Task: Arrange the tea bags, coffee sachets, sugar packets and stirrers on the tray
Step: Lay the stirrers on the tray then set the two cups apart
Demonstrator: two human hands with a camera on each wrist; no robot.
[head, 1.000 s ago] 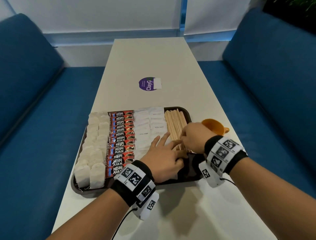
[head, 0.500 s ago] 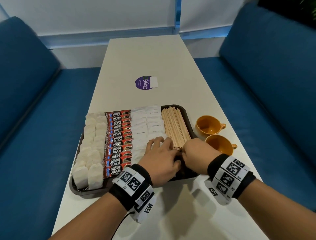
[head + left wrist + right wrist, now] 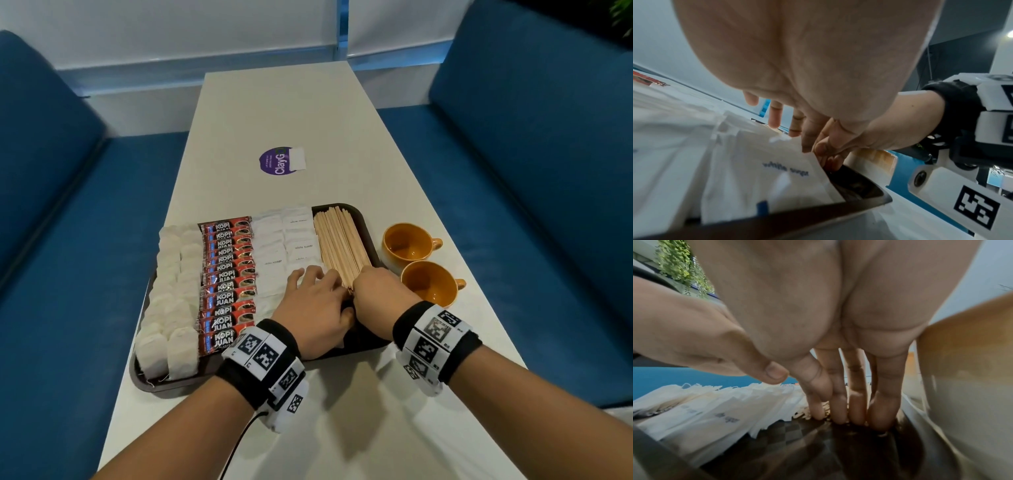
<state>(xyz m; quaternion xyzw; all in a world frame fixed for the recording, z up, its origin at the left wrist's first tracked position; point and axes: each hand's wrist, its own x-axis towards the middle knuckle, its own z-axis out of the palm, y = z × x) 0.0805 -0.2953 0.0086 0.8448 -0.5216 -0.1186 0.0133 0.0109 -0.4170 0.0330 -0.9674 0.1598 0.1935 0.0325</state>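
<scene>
Tray is sitting across the near half of the table, near edge just back from the table's near edge. Contents are lying in columns running near to far: tea bags along the tray's left edge, coffee sachets next, sugar packets in two columns past those, stirrers bundled along the right edge. Left hand is lying palm down over the near end of the sugar packets, fingers loosely extended and spread, not gripping anything; the left wrist view is showing its fingertips hovering at or just over the packets, contact unclear. Right hand is sitting at the near end of the stirrers, fingers straight and together, pointing down, tips pressing at the stick ends near the tray floor; nothing is being held. Thumbs of both hands are meeting between the packets and the stirrers. Two cups are standing on the table just off the tray's right edge, one behind the other, the nearer one just beside the right wrist. A round sticker is lying mid-table, well beyond the tray's far edge.
</scene>
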